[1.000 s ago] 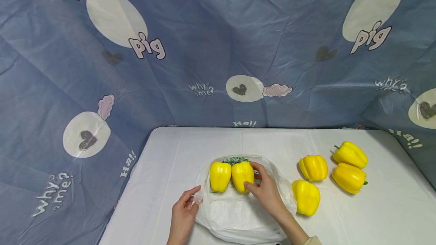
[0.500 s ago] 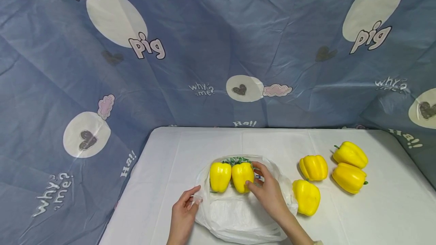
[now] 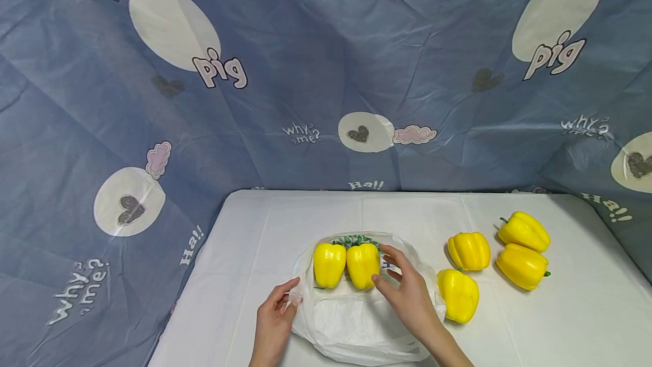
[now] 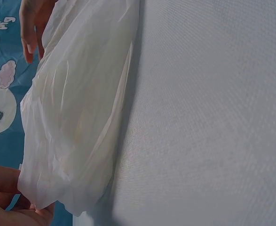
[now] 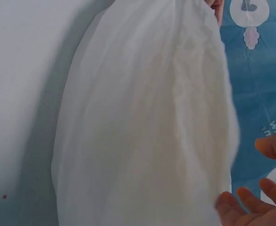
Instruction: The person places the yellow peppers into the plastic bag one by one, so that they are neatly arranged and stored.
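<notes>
A white plastic bag [image 3: 351,327] lies with its mouth spread wide, showing green print inside. Two yellow bell peppers, the left pepper [image 3: 329,265] and the right pepper [image 3: 363,265], sit side by side in it. My left hand [image 3: 275,319] pinches the bag's left rim between thumb and fingers, as the left wrist view also shows at the bag's edge [image 4: 39,188]. My right hand [image 3: 409,290] is over the bag just right of the right pepper, its fingers spread and relaxed, holding nothing. In the right wrist view, the right hand [image 5: 257,207] has parted fingers beside the bag wall.
Several more yellow bell peppers lie on the white-covered table [image 3: 560,327] to the right: one pepper [image 3: 458,296] by the bag's right side, another pepper [image 3: 469,251] behind it, and a pair [image 3: 523,266] farther right. A blue printed cloth [image 3: 305,72] hangs behind.
My right hand has let go of the right pepper and drawn slightly to the right, its fingers opening. The left hand has stayed at the bag's rim.
</notes>
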